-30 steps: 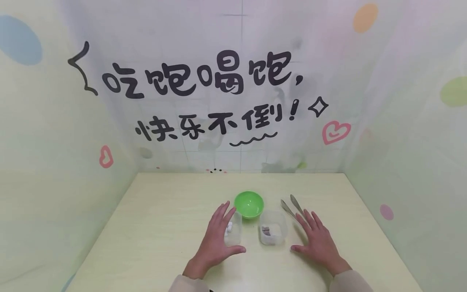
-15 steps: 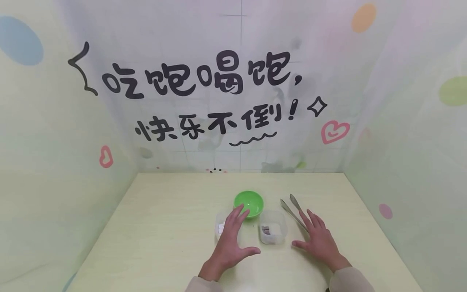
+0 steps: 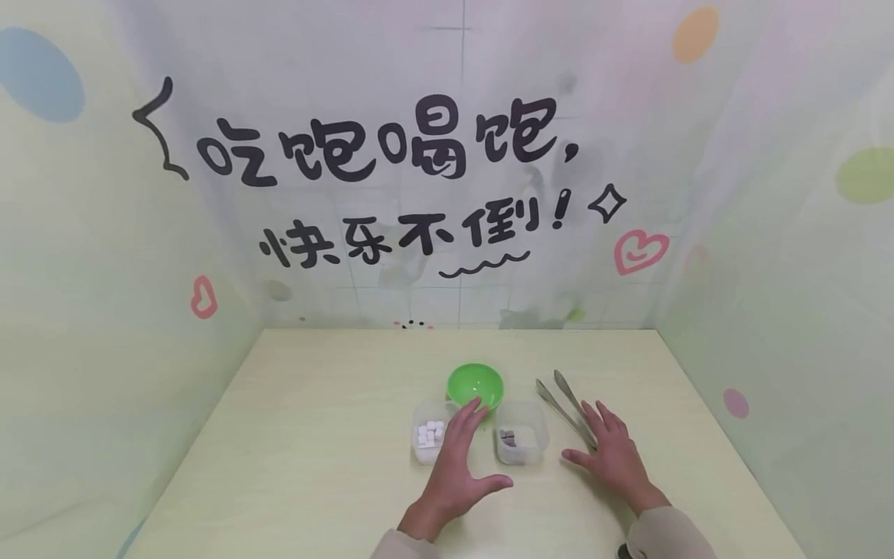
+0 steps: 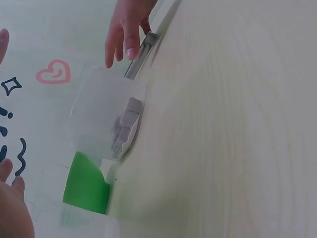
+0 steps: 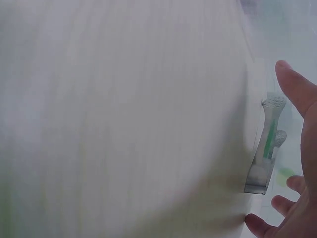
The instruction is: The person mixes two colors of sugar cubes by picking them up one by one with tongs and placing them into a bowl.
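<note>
My left hand (image 3: pixel 454 477), fingers extended and thumb spread, hovers before the two clear plastic containers and holds nothing. It partly covers the left container (image 3: pixel 422 458), where white cubes (image 3: pixel 427 432) lie. Grey-brown cubes (image 3: pixel 507 439) sit at the left side of the right container (image 3: pixel 533 436); they also show through its wall in the left wrist view (image 4: pixel 130 119). My right hand (image 3: pixel 616 458) is spread beside the metal tongs (image 3: pixel 564 405), over their near end, with nothing in its grasp. In the right wrist view the tongs (image 5: pixel 266 148) lie between thumb and fingers, apparently untouched.
A green bowl (image 3: pixel 466 380) stands behind the containers, between them. All this rests on a pale wooden table (image 3: pixel 314 435). Printed cloth walls (image 3: pixel 363 303) enclose its back and both sides.
My left hand has moved to the right, uncovering most of the left container and its white cubes. My right hand has shifted slightly right. The containers, bowl and tongs stay put.
</note>
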{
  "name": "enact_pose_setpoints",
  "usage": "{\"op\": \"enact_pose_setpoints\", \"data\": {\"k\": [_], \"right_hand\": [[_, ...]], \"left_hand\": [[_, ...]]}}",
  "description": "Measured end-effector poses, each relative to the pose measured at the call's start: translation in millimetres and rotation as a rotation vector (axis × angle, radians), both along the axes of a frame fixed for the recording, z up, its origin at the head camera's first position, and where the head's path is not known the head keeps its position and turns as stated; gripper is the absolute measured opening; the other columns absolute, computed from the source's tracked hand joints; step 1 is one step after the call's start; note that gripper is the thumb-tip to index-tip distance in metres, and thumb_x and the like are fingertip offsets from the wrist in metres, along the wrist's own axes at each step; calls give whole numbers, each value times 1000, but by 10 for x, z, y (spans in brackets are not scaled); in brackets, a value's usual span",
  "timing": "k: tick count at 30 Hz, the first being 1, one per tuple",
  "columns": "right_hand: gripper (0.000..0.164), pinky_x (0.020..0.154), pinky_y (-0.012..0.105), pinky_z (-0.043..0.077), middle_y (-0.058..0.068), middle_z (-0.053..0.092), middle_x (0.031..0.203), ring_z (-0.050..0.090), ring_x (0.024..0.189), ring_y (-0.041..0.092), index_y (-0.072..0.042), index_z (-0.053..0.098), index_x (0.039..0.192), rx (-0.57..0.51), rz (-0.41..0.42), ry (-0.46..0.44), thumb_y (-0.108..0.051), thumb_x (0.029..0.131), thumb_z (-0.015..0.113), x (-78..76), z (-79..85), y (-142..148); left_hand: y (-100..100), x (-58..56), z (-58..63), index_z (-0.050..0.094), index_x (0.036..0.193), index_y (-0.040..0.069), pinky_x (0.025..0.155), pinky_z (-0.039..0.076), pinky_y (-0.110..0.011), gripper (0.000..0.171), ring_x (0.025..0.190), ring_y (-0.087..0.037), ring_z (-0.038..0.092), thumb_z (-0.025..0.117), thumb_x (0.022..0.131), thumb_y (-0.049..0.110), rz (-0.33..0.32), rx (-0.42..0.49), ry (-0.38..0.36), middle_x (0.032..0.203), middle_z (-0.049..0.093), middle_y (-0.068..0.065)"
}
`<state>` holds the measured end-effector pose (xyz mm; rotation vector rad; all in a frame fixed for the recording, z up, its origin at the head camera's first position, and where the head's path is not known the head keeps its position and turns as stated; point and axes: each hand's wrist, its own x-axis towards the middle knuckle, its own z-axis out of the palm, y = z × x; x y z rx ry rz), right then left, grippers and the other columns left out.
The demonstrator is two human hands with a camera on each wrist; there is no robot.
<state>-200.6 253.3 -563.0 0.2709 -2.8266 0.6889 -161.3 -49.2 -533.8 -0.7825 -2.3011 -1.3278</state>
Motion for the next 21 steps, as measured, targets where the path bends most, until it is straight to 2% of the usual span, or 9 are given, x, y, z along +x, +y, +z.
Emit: {"op": "enact_pose_setpoints", "data": {"k": [6, 13, 18, 21], "right_hand": [[93, 87, 72, 39, 31, 36, 144, 36, 126, 54, -4, 40, 144, 21, -30, -7, -49, 73, 80, -33, -21, -3], [89, 89, 71, 39, 32, 37, 143, 35, 127, 53, -1, 43, 142, 23, -52, -19, -49, 76, 78, -52, -49, 13], [84, 91, 70, 38, 32, 38, 143, 36, 127, 53, 2, 46, 139, 19, -68, -33, -47, 78, 77, -60, -44, 0], [80, 92, 70, 37, 32, 39, 142, 36, 127, 52, 3, 49, 135, 12, -79, -42, -46, 78, 78, -68, -50, 4]], "left_hand": [[70, 47, -29, 34, 150, 15, 109, 31, -54, 102, 143, -27, 23, 89, 66, 33, -1, 17, -82, 157, 26, -5], [152, 41, -126, 29, 153, 21, 109, 31, -55, 105, 143, -30, 23, 89, 67, 32, 6, 30, -121, 158, 25, -3], [182, 22, -200, 27, 153, 15, 106, 34, -57, 107, 141, -31, 27, 88, 68, 34, 12, 16, -138, 158, 25, -5], [201, 7, -206, 26, 154, 14, 107, 32, -58, 106, 142, -32, 25, 87, 69, 34, 13, 29, -192, 159, 23, -7]]}}
